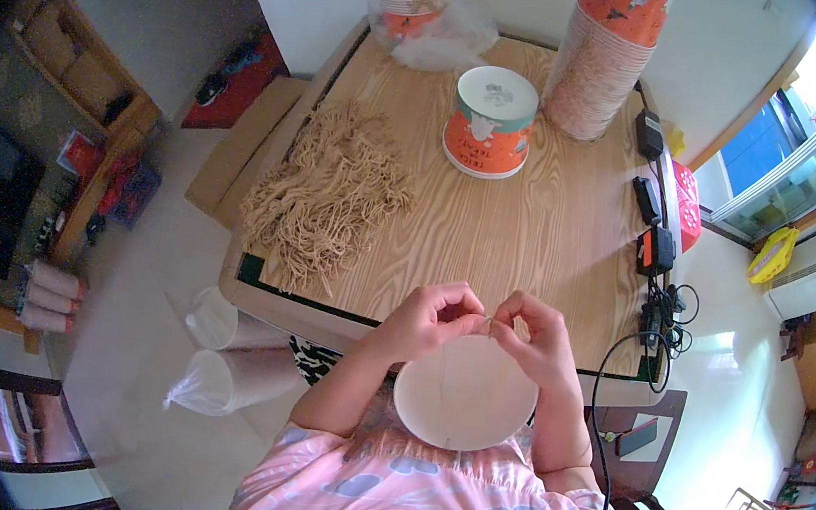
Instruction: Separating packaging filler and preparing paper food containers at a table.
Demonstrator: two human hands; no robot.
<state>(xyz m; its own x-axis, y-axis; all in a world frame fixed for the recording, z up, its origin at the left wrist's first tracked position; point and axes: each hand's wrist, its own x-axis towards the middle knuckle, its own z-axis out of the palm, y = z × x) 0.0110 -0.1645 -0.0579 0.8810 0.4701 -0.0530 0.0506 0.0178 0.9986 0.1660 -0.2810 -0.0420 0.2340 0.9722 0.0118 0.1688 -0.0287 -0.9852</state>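
Note:
A white paper bucket (465, 393) rests against my lap, its round opening facing up. At its far rim my left hand (441, 317) and my right hand (533, 338) meet, both closed in a pinch. Between the fingertips shows a short bit of thin cord (489, 321), mostly hidden by the fingers. A tangled heap of tan cords (334, 196) lies on the left of the wooden table (458, 261). Beyond my hands, an orange and green printed paper bucket (486, 148) stands upside down on the tabletop.
Tall stacks of nested buckets (599, 75) stand at the back, the left one beside clear plastic wrap (448, 38). Black adapters (655, 248) and cables run along the right edge. Bagged stacks of cups (242, 382) lie on the floor at left. A chair (648, 444) stands at right.

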